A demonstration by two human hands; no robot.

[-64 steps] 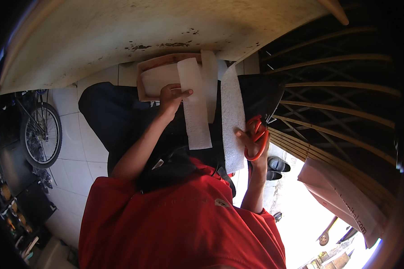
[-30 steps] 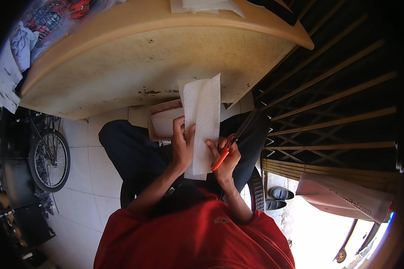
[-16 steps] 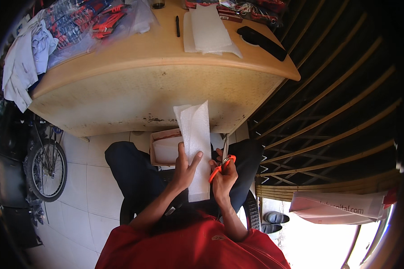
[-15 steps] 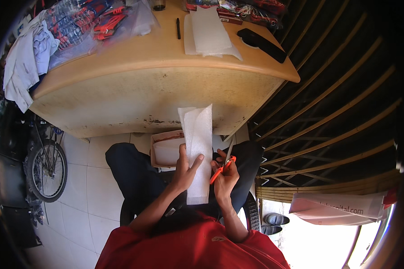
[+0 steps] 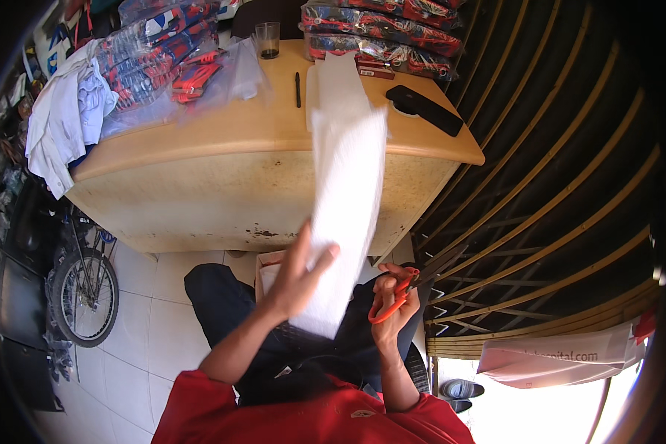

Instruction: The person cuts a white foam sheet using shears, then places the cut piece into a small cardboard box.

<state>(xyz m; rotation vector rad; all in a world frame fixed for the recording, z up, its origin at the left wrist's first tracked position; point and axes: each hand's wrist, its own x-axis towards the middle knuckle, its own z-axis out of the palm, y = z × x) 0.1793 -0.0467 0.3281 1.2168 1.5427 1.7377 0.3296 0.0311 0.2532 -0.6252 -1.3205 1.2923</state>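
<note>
My left hand (image 5: 297, 277) grips a long white strip of foam sheet (image 5: 344, 214) near its lower end, thumb across the front. The strip stands upright over my lap, slightly blurred, its top overlapping the desk edge in view. In my right hand (image 5: 394, 303) is a pair of scissors (image 5: 396, 297) with orange-red handles, the fingers wrapped round the loops. Its blades point up and to the right, away from the foam, and are smeared by motion. More white foam sheets (image 5: 340, 85) lie on the desk behind the strip.
The wooden desk (image 5: 222, 137) carries a black pen (image 5: 298, 89), a glass (image 5: 268, 41), a dark phone (image 5: 425, 109) and bagged red-blue goods (image 5: 381, 33). Below it sits an open box (image 5: 265, 265). A bicycle wheel (image 5: 86, 297) stands at left, a folding metal gate (image 5: 525, 214) at right.
The foam strip has risen toward the desk and now leans right at its top. My right hand has moved right and a little down, with the scissor blades turned outward. More desk top shows.
</note>
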